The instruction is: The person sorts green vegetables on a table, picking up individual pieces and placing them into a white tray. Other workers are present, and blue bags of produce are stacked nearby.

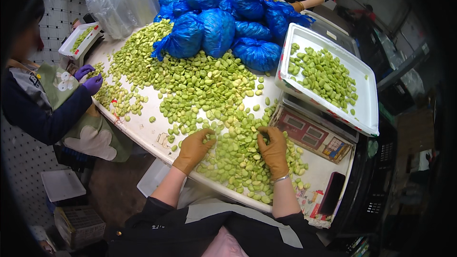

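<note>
Loose shelled broad beans (235, 150) lie spread over the white tabletop in front of me, some green, some paler yellow. My left hand (194, 151), in a brown rubber glove, rests at the left side of this spread, thumb and fingers apart. Opposite it, my right hand (275, 151) wears a matching glove and touches beans at the right side, its fingers curved with a gap between thumb and forefinger. I see nothing gripped in either hand; the undersides of the fingers are partly hidden. A larger heap of broad beans (200, 82) continues farther back.
A white foam tray (367, 96) of beans sits on a weighing scale (303, 128) at right. A phone (331, 192) lies near the right edge. Tied blue plastic bags (217, 32) pile up behind. Purple-gloved co-worker hands (91, 78) work at left; another person stands at the back.
</note>
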Available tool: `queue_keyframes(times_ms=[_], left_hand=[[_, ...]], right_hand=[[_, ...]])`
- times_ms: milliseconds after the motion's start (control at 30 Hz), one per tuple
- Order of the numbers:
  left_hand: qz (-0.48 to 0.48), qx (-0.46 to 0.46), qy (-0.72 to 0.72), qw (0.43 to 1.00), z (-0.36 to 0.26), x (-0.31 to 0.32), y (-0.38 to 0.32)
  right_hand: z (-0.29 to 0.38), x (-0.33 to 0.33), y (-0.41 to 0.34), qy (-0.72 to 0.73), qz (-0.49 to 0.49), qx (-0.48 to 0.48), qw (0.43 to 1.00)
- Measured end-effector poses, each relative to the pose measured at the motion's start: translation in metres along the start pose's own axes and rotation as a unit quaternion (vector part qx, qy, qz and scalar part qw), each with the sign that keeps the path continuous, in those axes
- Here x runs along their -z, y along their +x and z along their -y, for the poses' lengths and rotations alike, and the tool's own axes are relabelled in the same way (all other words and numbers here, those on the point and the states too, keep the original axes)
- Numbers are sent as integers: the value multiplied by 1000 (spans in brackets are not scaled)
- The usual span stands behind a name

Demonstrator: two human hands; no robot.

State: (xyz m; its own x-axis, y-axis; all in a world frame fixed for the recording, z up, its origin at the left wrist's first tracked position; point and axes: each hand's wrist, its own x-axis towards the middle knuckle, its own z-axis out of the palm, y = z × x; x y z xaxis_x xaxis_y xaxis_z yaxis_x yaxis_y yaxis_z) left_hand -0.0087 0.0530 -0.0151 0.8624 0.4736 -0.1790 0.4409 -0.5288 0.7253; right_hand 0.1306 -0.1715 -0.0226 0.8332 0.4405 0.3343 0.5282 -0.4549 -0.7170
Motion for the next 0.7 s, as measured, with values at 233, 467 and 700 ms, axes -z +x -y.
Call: queue_keyframes(times_ms=[233, 467, 700], left_hand=[[-142, 22, -83, 986, 26, 30, -1], [42, 34, 9, 998, 16, 24, -49], [-198, 73, -46, 976, 51, 39, -24]], right_hand=[[2, 1, -1, -5, -2, -4, 1000], [0, -3, -1, 12, 9, -28, 999], [-3, -1, -1, 1, 4, -16, 1000]])
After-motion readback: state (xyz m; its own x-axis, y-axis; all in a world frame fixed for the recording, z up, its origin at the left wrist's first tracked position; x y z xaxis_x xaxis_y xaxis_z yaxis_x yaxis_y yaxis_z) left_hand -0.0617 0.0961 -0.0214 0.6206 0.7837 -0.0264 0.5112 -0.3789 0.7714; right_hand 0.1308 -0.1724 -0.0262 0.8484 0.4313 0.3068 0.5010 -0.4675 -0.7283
